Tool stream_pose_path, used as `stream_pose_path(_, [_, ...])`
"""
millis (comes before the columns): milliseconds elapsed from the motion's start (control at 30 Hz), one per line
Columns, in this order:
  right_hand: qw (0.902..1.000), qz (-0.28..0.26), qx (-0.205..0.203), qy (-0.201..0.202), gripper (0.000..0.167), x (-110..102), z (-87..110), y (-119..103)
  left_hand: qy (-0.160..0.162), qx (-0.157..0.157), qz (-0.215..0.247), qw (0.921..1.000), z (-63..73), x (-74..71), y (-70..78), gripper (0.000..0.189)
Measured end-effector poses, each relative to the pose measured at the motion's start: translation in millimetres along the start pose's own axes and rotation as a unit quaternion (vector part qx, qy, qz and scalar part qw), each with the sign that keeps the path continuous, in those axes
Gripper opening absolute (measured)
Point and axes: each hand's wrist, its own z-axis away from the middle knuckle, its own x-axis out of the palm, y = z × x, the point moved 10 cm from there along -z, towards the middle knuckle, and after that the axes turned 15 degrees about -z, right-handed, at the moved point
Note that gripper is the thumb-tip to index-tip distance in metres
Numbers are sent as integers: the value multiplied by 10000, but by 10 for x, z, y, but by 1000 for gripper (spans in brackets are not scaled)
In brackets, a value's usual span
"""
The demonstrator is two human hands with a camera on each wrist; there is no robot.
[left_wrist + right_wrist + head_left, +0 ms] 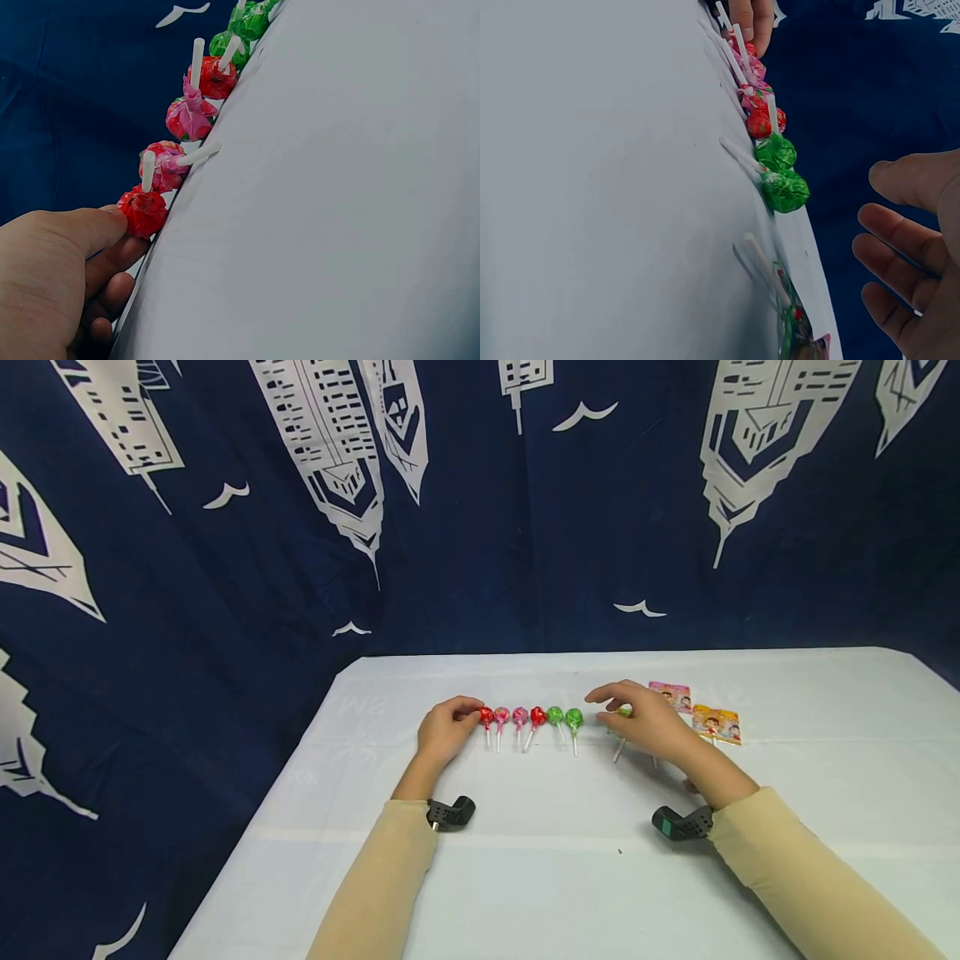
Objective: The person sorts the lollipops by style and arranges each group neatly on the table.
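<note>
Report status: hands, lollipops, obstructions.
Left hand on end red lollipop; right hand open, empty. Six lollipops in row. Right hand partly hides another lollipop in head view.

On a white table (525, 885), the left hand (444, 727) pinches a red lollipop (487, 716), the right hand (649, 718) near green lollipops (573, 718)

Glossy, crinkled film, plastic by its look, wraps the green lollipops (786, 193), red lollipops (142, 215) and pink lollipops (190, 120); their sticks (197, 64) are smooth, though paper or plastic is hard to tell. The printed sachets (717, 725) look like shiny plastic. The table covering (540, 893) is smooth, lightly creased, the backdrop (465, 568) matt printed cloth, the sleeves (378, 885) soft matt fabric, the wristbands (454, 814) dull black plastic
</note>
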Motion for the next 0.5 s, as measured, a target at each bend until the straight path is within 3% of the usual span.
stream_pose_path(500, [10000,-64,22,5,25,-254,287,97,16,15,21,10000,0,-7,11,17])
